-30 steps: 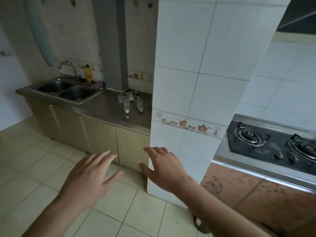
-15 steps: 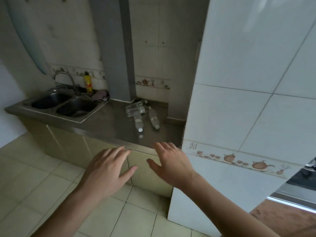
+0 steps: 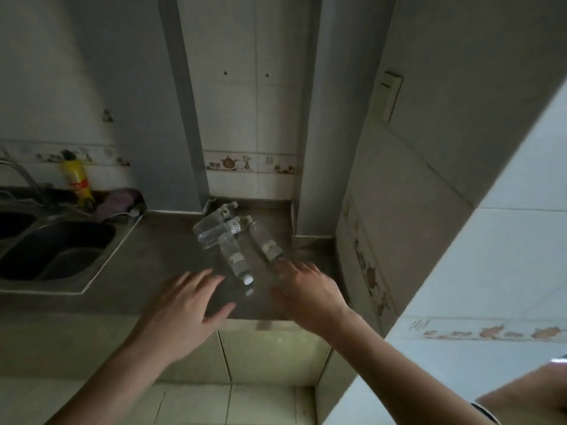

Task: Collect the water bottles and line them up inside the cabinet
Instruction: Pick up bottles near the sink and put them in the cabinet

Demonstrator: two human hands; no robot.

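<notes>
Stage: I judge this the reach-in, nothing collected yet.
Left hand [image 3: 181, 305]: spread flat, palm down, empty, over the near edge of the tabletop [image 3: 159, 256].
Right hand [image 3: 306, 289]: spread, empty, fingertips [image 3: 283, 265] just short of the right bottle.
Water bottles [image 3: 227, 234]: a loose cluster lying flat near the far corner of the tabletop, right of the sink [image 3: 58, 253]; I count about four, the far ones overlap and are hard to separate.
Nearest bottle [image 3: 236, 259]: long axis runs far-to-near, white cap [image 3: 248, 279] pointing at me, between my two hands.
Right bottle [image 3: 265, 242]: long axis far-left to near-right; which end is the cap I cannot tell.
Two far bottles: lie crosswise, long axes roughly left-right, touching each other.
Risk 1: bottles on their sides will roll if my fingers nudge one, possibly off the near edge.
Risk 2: clear, smooth plastic could slip in a hurried two-at-once grab.
Cabinet doors [image 3: 270, 354]: below the tabletop, shut; opening one with both hands full would be awkward.
</notes>
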